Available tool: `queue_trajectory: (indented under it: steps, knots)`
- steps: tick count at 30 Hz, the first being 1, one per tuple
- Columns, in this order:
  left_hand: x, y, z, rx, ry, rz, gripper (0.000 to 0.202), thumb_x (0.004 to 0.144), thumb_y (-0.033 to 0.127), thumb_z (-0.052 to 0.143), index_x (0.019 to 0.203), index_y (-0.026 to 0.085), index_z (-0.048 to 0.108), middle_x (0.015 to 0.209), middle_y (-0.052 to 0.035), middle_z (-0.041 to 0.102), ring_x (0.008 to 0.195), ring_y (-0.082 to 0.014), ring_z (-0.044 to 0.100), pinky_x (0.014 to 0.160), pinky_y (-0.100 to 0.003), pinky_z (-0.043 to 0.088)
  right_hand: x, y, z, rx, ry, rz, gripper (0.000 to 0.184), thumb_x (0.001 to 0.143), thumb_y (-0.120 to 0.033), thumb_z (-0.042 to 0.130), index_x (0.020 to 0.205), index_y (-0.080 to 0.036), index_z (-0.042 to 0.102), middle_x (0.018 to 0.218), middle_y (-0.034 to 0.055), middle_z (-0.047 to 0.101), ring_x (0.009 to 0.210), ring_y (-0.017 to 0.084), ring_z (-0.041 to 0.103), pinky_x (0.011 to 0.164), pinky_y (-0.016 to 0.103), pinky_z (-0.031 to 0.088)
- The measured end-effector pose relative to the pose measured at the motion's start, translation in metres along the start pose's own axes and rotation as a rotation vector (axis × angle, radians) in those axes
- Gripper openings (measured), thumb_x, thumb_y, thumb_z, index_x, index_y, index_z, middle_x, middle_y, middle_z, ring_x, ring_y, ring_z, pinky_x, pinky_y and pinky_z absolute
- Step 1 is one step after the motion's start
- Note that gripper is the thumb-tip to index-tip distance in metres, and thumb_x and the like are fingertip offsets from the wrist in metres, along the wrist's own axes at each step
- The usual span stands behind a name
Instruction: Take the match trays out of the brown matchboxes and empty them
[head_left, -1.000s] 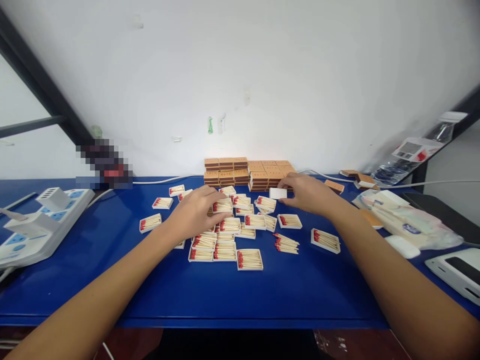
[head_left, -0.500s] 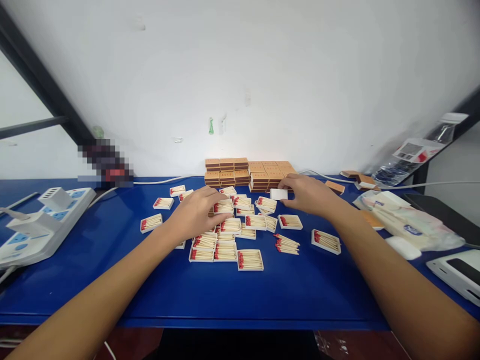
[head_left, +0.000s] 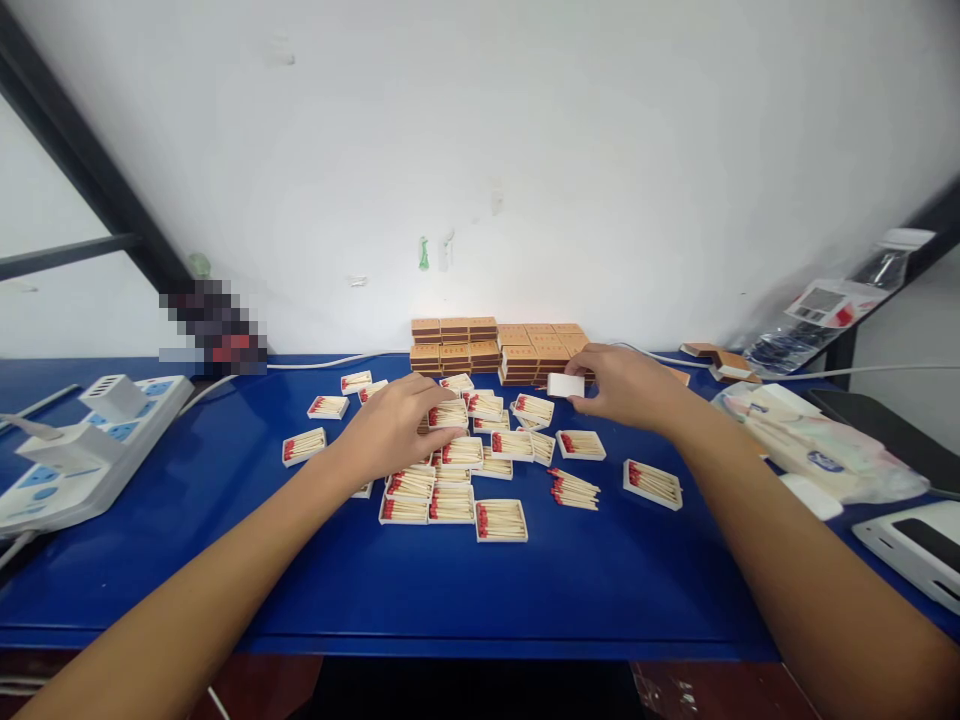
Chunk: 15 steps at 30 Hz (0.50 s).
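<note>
My right hand [head_left: 626,388] pinches a white matchbox tray [head_left: 565,386] in front of the stacked matchboxes. The tray's plain white face is toward me, so its inside is hidden. Over the pile of filled trays, my left hand [head_left: 394,425] is closed, thumb and fingers about a tray of red-tipped matches [head_left: 448,412]; its far fingers are hidden. More filled trays [head_left: 501,521] lie and overlap around it. A small heap of loose matches [head_left: 574,489] rests on the blue table [head_left: 420,590]. Beyond it sits another filled tray [head_left: 580,444], with one more [head_left: 652,484] farther right.
Orange matchboxes [head_left: 454,356] stand stacked against the white wall. Orange sleeves [head_left: 731,366] lie at the back right, near a leaning plastic bottle [head_left: 825,300]. A tissue pack [head_left: 821,440] and white device [head_left: 915,545] are on the right. A power strip [head_left: 97,470] occupies the left.
My right hand has shifted slightly right with the white tray, drawing it a little away from the stack. My left hand stays where it was.
</note>
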<state>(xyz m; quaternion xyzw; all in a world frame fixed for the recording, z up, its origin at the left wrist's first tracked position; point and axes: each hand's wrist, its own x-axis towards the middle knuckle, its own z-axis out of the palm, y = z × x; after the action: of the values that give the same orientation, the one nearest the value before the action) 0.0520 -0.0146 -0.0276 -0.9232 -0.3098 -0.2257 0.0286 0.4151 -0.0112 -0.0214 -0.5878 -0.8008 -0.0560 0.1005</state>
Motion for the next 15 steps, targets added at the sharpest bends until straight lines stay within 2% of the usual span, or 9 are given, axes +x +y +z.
queue_trajectory:
  steps: [8,15]
  knots:
    - [0.0001,0.0019,0.0000,0.031,0.016,-0.001,0.039,0.098,0.042,0.076,0.126,0.016,0.072,0.108,-0.0123,0.077,0.097,-0.0283,0.074,0.079,-0.041,0.061,0.0002,0.0021,0.0034,-0.021,-0.018,0.000,0.022,0.080,-0.031,0.070,0.099,-0.022,0.070,0.104,0.0121,0.076,0.095,0.032,0.070,0.076,0.042,0.051]
    - [0.0000,0.0017,0.0004,0.020,0.001,0.002,0.038,0.099,0.043,0.075,0.127,0.016,0.072,0.110,-0.0129,0.077,0.101,-0.0289,0.073,0.081,-0.042,0.061,-0.0008,-0.0008,0.0002,-0.044,-0.039,0.027,0.023,0.080,-0.031,0.069,0.101,-0.021,0.070,0.109,0.0122,0.076,0.096,0.031,0.070,0.076,0.042,0.051]
